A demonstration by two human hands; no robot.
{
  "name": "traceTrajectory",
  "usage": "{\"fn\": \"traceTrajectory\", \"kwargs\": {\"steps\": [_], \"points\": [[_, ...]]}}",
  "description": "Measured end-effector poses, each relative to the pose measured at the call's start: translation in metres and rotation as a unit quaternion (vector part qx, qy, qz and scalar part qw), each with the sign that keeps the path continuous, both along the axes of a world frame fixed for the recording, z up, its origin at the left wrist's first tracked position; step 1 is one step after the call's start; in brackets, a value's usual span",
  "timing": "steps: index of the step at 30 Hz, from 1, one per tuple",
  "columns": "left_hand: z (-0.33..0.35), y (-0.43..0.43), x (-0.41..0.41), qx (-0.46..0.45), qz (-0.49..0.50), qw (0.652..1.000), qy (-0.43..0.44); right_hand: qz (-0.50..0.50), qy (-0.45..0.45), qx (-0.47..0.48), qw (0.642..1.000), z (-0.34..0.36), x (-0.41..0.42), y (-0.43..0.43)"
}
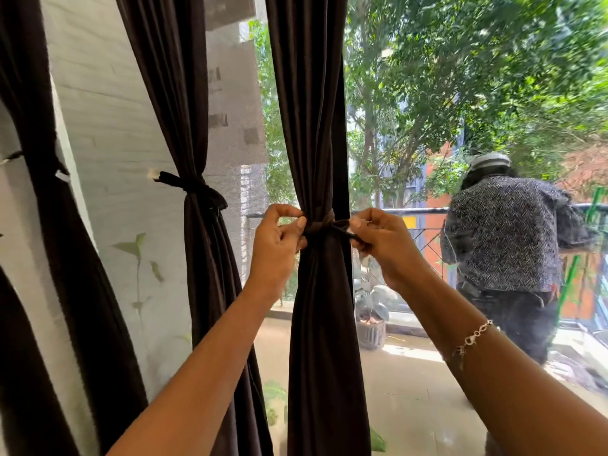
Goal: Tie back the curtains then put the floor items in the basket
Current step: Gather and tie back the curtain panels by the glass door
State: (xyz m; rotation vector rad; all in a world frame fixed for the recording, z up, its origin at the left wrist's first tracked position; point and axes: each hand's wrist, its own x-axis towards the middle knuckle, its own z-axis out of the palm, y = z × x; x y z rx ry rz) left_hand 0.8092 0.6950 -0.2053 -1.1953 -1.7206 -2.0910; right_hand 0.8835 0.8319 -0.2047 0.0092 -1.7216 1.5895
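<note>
Dark curtain (312, 93) hangs at frame centre, cinched by a tie band (321, 225). Left hand (279, 240) at the knot's 9 o'clock and right hand (383, 246) at 3 o'clock each pinch one end with curled fingers

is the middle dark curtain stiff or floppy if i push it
Probably floppy: the curtain hangs in soft folds and cinches narrow where the tie wraps it. A push would likely swing it aside. The tie, pinched by the left hand and right hand, looks thin and soft, so it may loosen unless knotted snugly.
</note>
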Motion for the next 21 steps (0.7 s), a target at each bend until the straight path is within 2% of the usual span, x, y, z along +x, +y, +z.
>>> {"fn": "traceTrajectory", "kwargs": {"steps": [5, 8, 12, 15, 18, 21], "points": [[0.005, 0.001, -0.011, 0.025, 0.031, 0.999, -0.037, -0.017, 0.002, -0.059, 0.998, 0.003, -0.003, 0.015], [-0.004, 0.008, -0.013, -0.003, 0.085, 0.996, -0.019, -0.013, -0.004, -0.036, 0.999, -0.004, -0.004, 0.013], [-0.014, 0.009, -0.017, -0.029, 0.114, 0.993, 0.005, -0.139, -0.007, 0.102, 0.985, -0.005, -0.003, 0.01], [-0.021, 0.011, -0.011, -0.033, 0.181, 0.982, 0.036, -0.246, -0.021, 0.254, 0.935, -0.007, 0.002, 0.005], [-0.013, 0.009, -0.005, -0.046, 0.246, 0.961, 0.116, -0.266, -0.003, 0.382, 0.885, 0.0, 0.007, -0.003], [0.009, 0.007, -0.001, -0.076, 0.249, 0.946, 0.193, -0.268, 0.01, 0.468, 0.842, 0.019, 0.009, -0.009]]}}
